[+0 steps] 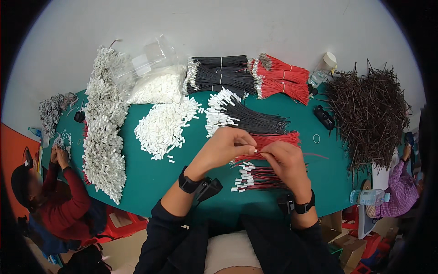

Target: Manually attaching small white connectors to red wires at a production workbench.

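Observation:
My left hand (223, 147) pinches a small white connector housing (255, 150) between thumb and forefinger. Close against it, my right hand (288, 159) pinches a red wire, whose tail (317, 155) sticks out to the right past the hand. Whether the wire's end sits inside the housing is too small to tell. Under and behind my hands lies a row of red wires (287, 137). Farther back are black wires (262, 118) with white housings (221, 109) on their left ends. Nearer me, red wires (269, 176) with white housings (246, 171) lie on the green table (150, 182).
A heap of loose white housings (162, 125) lies left, with a clear bag (157, 86) of them behind. Tied black bundles (223, 73) and red bundles (285, 77) line the back. Brown strands (369, 114) pile up right, near a plastic bottle (368, 197). A co-worker (59, 201) sits left.

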### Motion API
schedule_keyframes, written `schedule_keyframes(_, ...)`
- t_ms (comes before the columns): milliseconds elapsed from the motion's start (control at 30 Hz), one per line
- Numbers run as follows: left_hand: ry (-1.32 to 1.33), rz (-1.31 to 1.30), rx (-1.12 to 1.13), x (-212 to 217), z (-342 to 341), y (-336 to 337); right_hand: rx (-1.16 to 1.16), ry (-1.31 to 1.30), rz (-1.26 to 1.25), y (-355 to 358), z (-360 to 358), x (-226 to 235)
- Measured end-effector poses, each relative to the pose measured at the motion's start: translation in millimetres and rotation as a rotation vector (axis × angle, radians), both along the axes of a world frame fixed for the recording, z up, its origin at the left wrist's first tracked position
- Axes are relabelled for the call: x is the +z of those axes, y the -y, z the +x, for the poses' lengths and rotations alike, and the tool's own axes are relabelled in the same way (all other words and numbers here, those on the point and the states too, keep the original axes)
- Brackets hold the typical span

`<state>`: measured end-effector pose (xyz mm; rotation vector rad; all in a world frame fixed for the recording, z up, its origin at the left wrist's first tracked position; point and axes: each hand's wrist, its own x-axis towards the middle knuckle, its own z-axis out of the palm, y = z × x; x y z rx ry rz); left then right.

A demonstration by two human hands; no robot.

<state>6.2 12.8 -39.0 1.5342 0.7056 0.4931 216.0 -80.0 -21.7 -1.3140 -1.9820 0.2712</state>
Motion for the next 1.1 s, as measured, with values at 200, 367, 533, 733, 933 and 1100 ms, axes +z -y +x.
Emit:
schedule_keyframes(200,-0.288,0.877,0.500,-36.7,0.0,-56.0,-0.002,0.133,-0.161,14.4,13.9,-35.1)
schedule_keyframes(367,-0.420,1.276,0.619,-65.0,-0.6,-109.5,0.016,0.229,-0.310,17.0,11.6,-41.8)
schedule_keyframes(533,-0.567,1.160,0.503,-69.9,-1.6,-113.4,0.003,0.224,-0.284,8.4,11.5,-37.6)
schedule_keyframes(733,-0.543,1.156,0.505,-54.5,-5.5,-99.7,-0.038,0.110,-0.141,-16.1,-0.2,-50.2)
schedule_keyframes(933,-0.360,0.984,0.501,-33.0,-15.2,-73.1,-0.123,0.130,-0.027,-36.4,-10.1,-74.0)
schedule_keyframes(1100,-0.084,0.299,0.438,-10.1,-14.4,-45.5,-0.109,0.115,0.024,-40.5,-8.9,-82.1)
